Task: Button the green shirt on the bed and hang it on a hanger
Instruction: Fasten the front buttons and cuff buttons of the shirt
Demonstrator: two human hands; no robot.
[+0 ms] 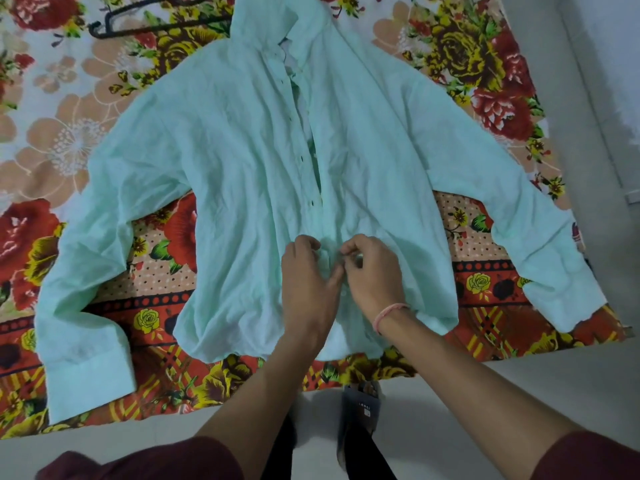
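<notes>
A pale green shirt (242,161) lies face up on the bed, collar away from me, both sleeves spread out to the sides. Its front placket is parted from the collar down to the middle, with dark buttonholes showing along the left edge. My left hand (306,275) pinches the left edge of the placket low on the shirt. My right hand (372,271) pinches the right edge right beside it, fingertips almost touching the left hand. A black hanger (138,26) lies on the bed at the far left, partly under the shirt's collar.
The bed carries a floral sheet (52,140) in red, yellow and peach. Its near edge (138,427) runs across the lower part of the view. Pale floor (595,98) lies to the right. A pink band circles my right wrist (389,311).
</notes>
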